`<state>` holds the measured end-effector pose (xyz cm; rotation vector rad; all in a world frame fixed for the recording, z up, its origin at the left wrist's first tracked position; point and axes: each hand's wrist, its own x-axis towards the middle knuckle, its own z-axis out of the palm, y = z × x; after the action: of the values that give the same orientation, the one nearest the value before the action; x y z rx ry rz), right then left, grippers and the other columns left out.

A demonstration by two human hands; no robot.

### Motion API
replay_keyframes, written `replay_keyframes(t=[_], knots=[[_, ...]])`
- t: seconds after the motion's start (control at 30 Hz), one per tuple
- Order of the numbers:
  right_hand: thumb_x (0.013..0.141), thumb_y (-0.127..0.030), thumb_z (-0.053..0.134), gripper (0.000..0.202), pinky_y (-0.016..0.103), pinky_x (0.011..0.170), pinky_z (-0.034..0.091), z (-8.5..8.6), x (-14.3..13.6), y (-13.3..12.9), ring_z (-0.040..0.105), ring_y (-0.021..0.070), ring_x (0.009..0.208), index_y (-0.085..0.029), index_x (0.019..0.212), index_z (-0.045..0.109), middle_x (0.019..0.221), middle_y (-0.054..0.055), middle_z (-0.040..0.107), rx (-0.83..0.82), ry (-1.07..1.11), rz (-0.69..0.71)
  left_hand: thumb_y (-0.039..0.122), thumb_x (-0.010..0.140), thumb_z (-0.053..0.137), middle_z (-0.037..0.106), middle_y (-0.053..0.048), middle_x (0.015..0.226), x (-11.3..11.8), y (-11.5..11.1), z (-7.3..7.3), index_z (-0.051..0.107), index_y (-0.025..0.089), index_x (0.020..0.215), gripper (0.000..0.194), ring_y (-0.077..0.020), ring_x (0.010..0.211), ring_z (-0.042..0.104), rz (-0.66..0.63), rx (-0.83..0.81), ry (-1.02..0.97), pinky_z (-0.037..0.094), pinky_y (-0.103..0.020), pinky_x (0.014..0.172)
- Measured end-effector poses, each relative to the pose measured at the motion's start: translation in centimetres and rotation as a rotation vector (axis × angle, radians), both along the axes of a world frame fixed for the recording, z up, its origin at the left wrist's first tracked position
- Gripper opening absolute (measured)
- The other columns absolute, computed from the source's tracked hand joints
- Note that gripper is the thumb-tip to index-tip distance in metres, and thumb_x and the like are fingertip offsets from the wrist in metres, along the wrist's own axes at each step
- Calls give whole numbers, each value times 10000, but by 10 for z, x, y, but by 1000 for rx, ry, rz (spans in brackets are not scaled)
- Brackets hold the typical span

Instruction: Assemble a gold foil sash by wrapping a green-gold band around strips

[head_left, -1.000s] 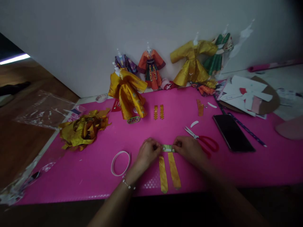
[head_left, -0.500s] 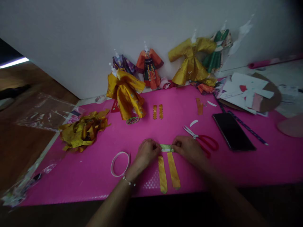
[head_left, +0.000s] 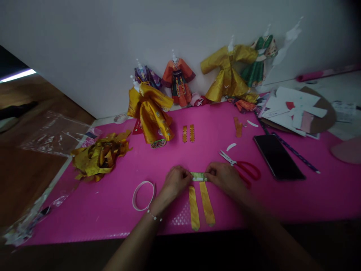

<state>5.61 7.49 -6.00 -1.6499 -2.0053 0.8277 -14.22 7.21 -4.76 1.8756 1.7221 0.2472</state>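
A small green strip (head_left: 199,177) lies across the pink mat, pinched at its left end by my left hand (head_left: 177,181) and at its right end by my right hand (head_left: 222,178). Just below it, two yellow fabric strips, one on the left (head_left: 194,207) and one on the right (head_left: 207,204), point toward the table's front edge. Red-handled scissors (head_left: 248,170) lie partly behind my right hand, blades apart. A white tape ring (head_left: 133,195) rests left of my left wrist. Two short decorated gold strips (head_left: 188,133) lie further back.
Small dressed figures, one in a gold robe (head_left: 153,109), stand along the wall. Crumpled gold fabric (head_left: 100,156) sits at the left. On the right are a black phone (head_left: 278,156), a patterned pencil (head_left: 297,153) and white paper pieces (head_left: 282,99). The pink mat (head_left: 93,214) ends at the front edge.
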Motion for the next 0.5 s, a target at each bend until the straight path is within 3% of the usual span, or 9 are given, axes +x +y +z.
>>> replay_keyframes(t=[0.5], knots=[[758,-189,670,49,233,513,294,-2,0,1,584,121,604,-214,715,674,680,-24,692,8,-2,16,178,778,581,639,-24,693,2,-1,1,711,162,667,172,-153,661,569,8,22,86,378,-263,603]])
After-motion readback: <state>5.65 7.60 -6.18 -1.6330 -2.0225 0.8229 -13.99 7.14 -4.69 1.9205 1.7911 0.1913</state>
